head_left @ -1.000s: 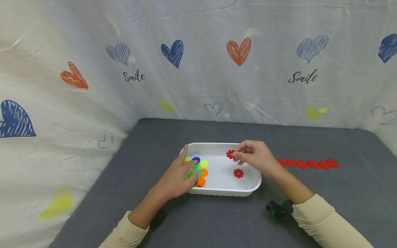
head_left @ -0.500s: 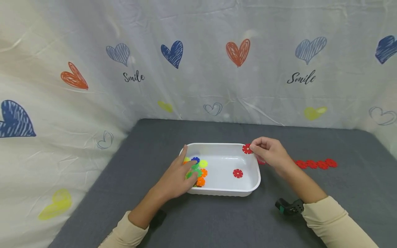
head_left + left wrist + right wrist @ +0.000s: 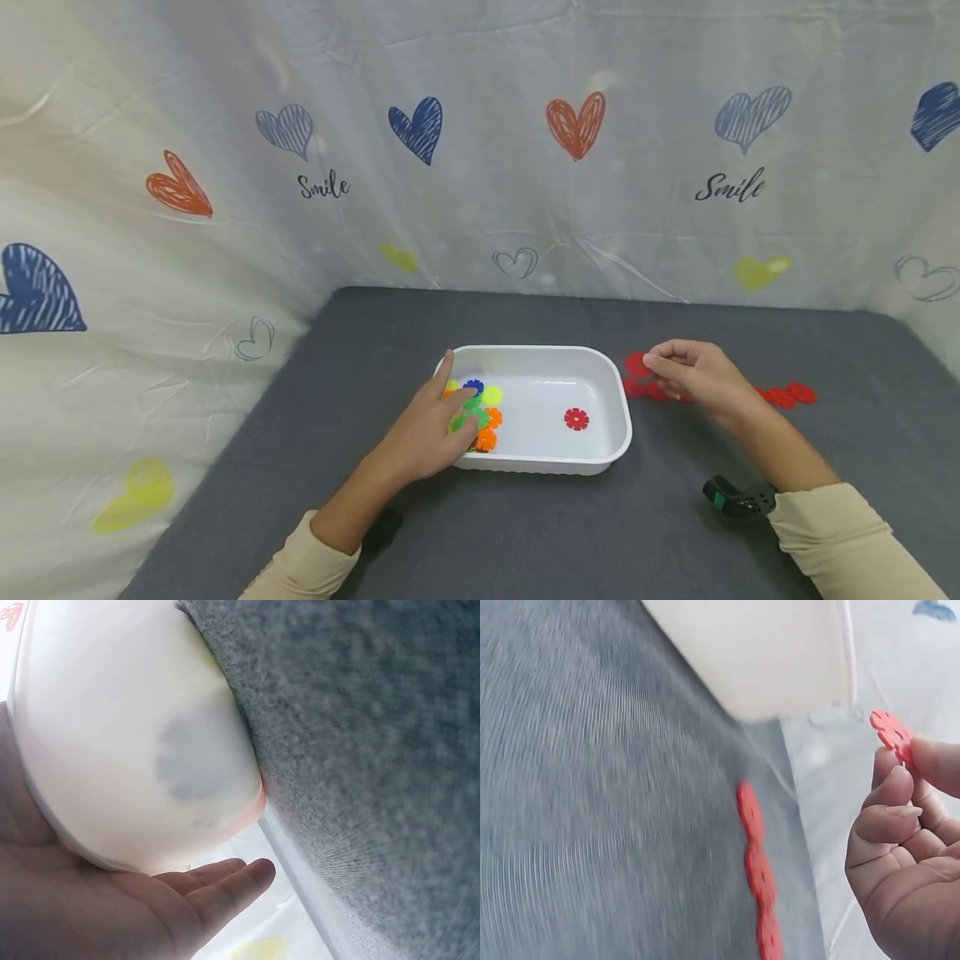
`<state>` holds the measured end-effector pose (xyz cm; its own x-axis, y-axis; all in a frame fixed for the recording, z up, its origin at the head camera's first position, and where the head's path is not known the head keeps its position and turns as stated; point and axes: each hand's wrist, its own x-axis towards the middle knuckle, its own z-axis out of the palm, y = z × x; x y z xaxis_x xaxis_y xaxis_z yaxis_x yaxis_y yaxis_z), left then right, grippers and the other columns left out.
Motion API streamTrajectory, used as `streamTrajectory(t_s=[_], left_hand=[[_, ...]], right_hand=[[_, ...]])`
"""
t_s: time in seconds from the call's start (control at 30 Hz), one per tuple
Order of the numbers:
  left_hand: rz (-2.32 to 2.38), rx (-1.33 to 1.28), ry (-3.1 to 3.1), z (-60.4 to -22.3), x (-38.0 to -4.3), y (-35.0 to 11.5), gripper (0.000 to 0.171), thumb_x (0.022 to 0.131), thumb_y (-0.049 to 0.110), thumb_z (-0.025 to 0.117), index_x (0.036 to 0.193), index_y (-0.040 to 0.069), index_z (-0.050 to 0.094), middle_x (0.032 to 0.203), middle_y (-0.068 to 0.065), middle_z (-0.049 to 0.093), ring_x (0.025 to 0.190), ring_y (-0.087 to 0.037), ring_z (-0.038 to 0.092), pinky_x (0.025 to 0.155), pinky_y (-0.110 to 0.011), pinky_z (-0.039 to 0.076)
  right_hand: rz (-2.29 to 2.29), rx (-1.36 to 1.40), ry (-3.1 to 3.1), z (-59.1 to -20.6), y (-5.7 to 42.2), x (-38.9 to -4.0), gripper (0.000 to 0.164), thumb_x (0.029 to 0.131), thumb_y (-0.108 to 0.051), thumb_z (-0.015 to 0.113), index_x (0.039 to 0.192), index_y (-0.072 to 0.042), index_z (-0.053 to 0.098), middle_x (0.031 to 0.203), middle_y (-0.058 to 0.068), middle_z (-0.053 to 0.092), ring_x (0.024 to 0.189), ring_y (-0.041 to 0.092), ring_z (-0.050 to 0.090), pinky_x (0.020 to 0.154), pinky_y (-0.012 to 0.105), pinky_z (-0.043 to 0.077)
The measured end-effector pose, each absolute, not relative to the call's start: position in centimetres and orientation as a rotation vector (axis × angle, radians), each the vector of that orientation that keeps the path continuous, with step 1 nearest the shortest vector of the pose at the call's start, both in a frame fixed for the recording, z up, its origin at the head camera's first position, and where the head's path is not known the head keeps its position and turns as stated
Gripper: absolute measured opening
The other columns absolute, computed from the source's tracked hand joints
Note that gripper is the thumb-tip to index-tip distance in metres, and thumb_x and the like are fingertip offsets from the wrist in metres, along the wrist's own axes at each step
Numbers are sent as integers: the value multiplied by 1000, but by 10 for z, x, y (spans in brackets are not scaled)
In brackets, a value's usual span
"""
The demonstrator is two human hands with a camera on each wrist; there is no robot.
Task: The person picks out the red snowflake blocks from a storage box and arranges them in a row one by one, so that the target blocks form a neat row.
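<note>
My right hand (image 3: 697, 375) pinches a red snowflake disc (image 3: 636, 364) between thumb and fingertips, just right of the white tray (image 3: 540, 461). Below it in the head view runs a row of red snowflake discs (image 3: 801, 392) joined edge to edge, partly hidden by the hand. My left hand (image 3: 427, 429) rests at the tray's left end with its fingers stretched out, some over the inside. In the left wrist view, straight fingers (image 3: 232, 889) lie along the tray's outer wall. Mixed coloured discs (image 3: 486, 439) sit under this hand, partly covered.
A single red disc (image 3: 576, 418) lies on the tray's floor, toward the right. The tray stands on a grey cloth-covered table (image 3: 525, 533). Behind it hangs a white curtain (image 3: 480, 200) printed with hearts. A black wrist strap (image 3: 738, 497) shows beneath the right forearm.
My right hand has carried the red disc rightward out of the tray, past its rim, to above the near end of the red row. The left hand has stayed in place.
</note>
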<state>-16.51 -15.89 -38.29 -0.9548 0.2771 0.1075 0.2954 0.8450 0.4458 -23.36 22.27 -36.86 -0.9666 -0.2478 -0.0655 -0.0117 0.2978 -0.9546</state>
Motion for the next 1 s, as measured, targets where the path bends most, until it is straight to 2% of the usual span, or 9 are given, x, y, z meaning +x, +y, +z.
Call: streamTrajectory(t_s=[0.13,0.3,0.5,0.73,0.83,0.93,1.0], left_hand=[[-726,-459,-2982,-382,-165,-159,54,94,35,50,139,8,61,167,-12,7,147,-38,26,108,-65,30],[-732,-456,-2985,-382,-164,-160,53,94,35,51,139,8,62,167,-12,7,147,-38,26,108,-66,30],[-736,-462,-2982,-384,-165,-160,53,94,35,51,138,8,62,167,-13,8,147,-38,26,109,-66,29],[-742,-464,-2983,-385,-166,-160,53,94,35,51,139,8,61,167,-11,6,147,-38,26,109,-65,29],[-743,-465,-2984,-384,-166,-159,53,94,35,51,139,8,61,167,-11,5,147,-38,26,109,-65,29],[-744,-468,-2980,-384,-165,-159,54,94,34,50,139,8,61,167,-12,6,147,-38,25,109,-66,28],[-745,-473,-2975,-383,-165,-159,54,93,33,50,139,7,61,167,-13,7,147,-39,25,109,-66,28]], right_hand=[[-1734,-202,2347,-368,242,-233,36,98,-28,67,107,7,61,74,-1,56,67,14,52,64,30,48],[-1738,-123,2358,-370,265,-235,33,97,-34,66,107,-3,65,80,-2,59,71,15,54,68,32,49],[-1684,-30,2433,-377,289,-239,37,98,-37,64,113,-3,63,87,0,63,71,16,55,66,32,49],[-1690,94,2476,-382,317,-244,35,100,-31,62,122,-4,59,89,-10,68,75,14,63,69,30,55],[-1721,130,2496,-383,330,-245,24,100,-27,61,117,-11,64,88,-13,69,79,10,67,71,29,57],[-1727,177,2521,-384,343,-245,11,100,-28,61,107,-23,69,86,-14,68,78,9,67,70,29,57],[-1701,221,2555,-386,353,-244,8,100,-30,62,100,-32,70,84,-15,67,76,9,65,67,29,57]])
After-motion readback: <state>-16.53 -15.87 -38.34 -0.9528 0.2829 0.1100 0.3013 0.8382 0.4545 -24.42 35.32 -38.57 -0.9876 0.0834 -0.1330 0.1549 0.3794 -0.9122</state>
